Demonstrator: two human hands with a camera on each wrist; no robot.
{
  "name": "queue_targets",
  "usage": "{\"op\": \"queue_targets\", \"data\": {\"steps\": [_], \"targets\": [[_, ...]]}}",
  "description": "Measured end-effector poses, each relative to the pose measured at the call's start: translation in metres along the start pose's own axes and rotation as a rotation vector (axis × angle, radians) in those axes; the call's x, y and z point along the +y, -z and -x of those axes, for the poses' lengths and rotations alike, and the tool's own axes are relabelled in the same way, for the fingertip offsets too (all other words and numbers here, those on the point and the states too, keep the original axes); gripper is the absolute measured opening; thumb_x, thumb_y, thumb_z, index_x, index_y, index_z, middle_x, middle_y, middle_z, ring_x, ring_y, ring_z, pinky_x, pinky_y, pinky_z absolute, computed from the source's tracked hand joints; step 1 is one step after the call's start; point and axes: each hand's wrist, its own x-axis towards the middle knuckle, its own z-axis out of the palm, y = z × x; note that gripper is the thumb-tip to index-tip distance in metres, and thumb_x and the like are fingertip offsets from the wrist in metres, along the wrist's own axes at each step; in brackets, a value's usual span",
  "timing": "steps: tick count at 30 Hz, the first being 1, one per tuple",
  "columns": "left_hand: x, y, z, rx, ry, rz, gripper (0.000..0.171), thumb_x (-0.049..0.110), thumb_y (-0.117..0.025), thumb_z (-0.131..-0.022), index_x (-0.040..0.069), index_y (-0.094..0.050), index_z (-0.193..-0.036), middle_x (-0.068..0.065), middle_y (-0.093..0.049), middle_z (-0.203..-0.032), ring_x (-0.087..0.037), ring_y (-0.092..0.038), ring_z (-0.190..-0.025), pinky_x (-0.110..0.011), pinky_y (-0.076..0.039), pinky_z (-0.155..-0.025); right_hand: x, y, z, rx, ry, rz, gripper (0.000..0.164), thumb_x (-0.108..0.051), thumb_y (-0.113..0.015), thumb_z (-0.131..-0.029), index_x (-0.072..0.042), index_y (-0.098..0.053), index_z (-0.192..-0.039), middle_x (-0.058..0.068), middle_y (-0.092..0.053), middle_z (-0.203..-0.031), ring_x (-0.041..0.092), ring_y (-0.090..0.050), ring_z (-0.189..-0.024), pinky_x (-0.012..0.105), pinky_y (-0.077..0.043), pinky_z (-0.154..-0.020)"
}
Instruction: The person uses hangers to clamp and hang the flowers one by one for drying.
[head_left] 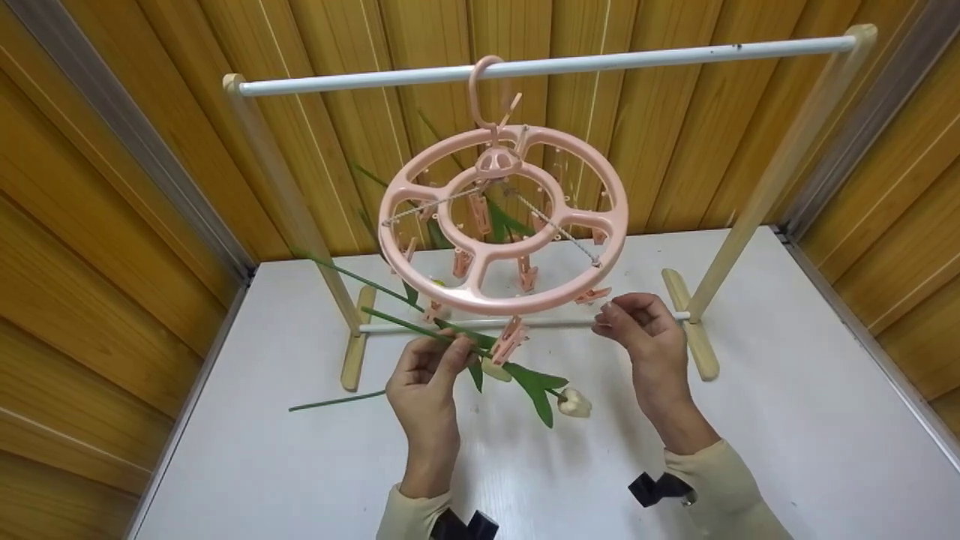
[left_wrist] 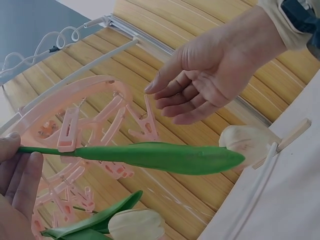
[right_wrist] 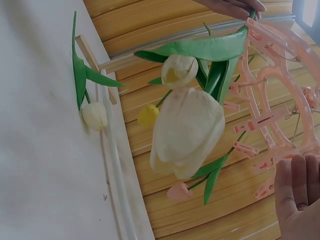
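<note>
My left hand pinches the green stem of a white tulip, close to a pink clothespin at the front of a round pink hanger. The clothespin sits on the stem in the left wrist view. My right hand is raised beside the hanger's right front, thumb near another clothespin; its fingers are loosely bent and hold nothing. Whether the thumb touches that clothespin is unclear. Other flowers hang below the ring, among them a yellow one and a pink one.
By its hook, the hanger hangs on the white bar of a wooden-legged rack. Another white tulip lies on the white table. Wood-look panels stand behind and at both sides.
</note>
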Motion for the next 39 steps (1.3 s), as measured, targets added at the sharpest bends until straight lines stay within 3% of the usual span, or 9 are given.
{"op": "queue_targets", "data": {"steps": [4,8,11,16,22,34,39], "targets": [[0.001,0.002,0.0,0.015,0.011,-0.009,0.03,0.003,-0.079,-0.096,-0.012,-0.066,-0.118,-0.018,-0.071,-0.107,-0.027,-0.074,-0.097,-0.041,-0.063,-0.088,0.001,0.003,-0.005,0.015,0.012,0.0,0.031,0.003,-0.069,-0.101,0.005,-0.053,-0.128,0.018,-0.061,-0.12,0.025,-0.067,-0.108,0.037,-0.059,-0.098],[0.002,0.003,-0.001,0.021,0.015,-0.012,0.027,0.003,-0.078,-0.096,-0.01,-0.067,-0.117,-0.018,-0.071,-0.107,-0.027,-0.073,-0.097,-0.04,-0.063,-0.088,0.0,0.003,-0.009,-0.066,-0.002,0.016,0.049,0.003,-0.068,-0.101,0.004,-0.048,-0.146,0.018,-0.057,-0.14,0.028,-0.06,-0.128,0.034,-0.053,-0.107],[0.003,0.004,-0.002,0.023,0.016,-0.02,0.027,0.004,-0.078,-0.097,-0.011,-0.067,-0.117,-0.018,-0.07,-0.108,-0.026,-0.073,-0.097,-0.04,-0.063,-0.089,-0.001,0.002,-0.011,-0.117,-0.012,0.029,0.052,0.003,-0.067,-0.101,0.004,-0.049,-0.15,0.016,-0.058,-0.146,0.028,-0.057,-0.135,0.035,-0.049,-0.111],[0.003,0.005,-0.003,0.024,0.018,-0.017,0.031,0.003,-0.078,-0.096,-0.014,-0.065,-0.118,-0.018,-0.07,-0.108,-0.026,-0.073,-0.096,-0.04,-0.063,-0.088,0.0,0.001,-0.013,-0.125,0.016,0.073,0.038,0.003,-0.069,-0.101,0.007,-0.062,-0.138,0.014,-0.07,-0.131,0.025,-0.067,-0.124,0.036,-0.051,-0.109],[0.003,0.006,-0.004,0.029,0.016,-0.032,0.023,0.003,-0.078,-0.096,-0.008,-0.069,-0.114,-0.018,-0.071,-0.106,-0.025,-0.074,-0.092,-0.037,-0.065,-0.083,0.004,0.001,-0.016,-0.133,0.034,0.066,0.025,0.005,-0.07,-0.099,0.009,-0.068,-0.124,0.013,-0.075,-0.114,0.022,-0.072,-0.11,0.034,-0.056,-0.103],[0.003,0.01,-0.006,0.011,0.024,-0.047,0.024,0.004,-0.077,-0.097,-0.007,-0.069,-0.117,-0.017,-0.07,-0.108,-0.027,-0.073,-0.097,-0.038,-0.064,-0.088,0.003,0.0,-0.019,-0.129,0.028,0.081,0.015,0.005,-0.073,-0.098,0.007,-0.068,-0.112,0.011,-0.074,-0.109,0.02,-0.072,-0.099,0.031,-0.06,-0.093],[0.001,0.012,-0.008,0.021,0.024,-0.039,0.022,0.003,-0.078,-0.096,-0.007,-0.07,-0.114,-0.017,-0.071,-0.109,-0.027,-0.074,-0.098,-0.036,-0.063,-0.089,0.003,0.0,-0.018,-0.154,0.046,0.034,0.023,0.008,-0.071,-0.098,0.007,-0.061,-0.119,0.015,-0.072,-0.11,0.021,-0.074,-0.101,0.033,-0.061,-0.092]]}}
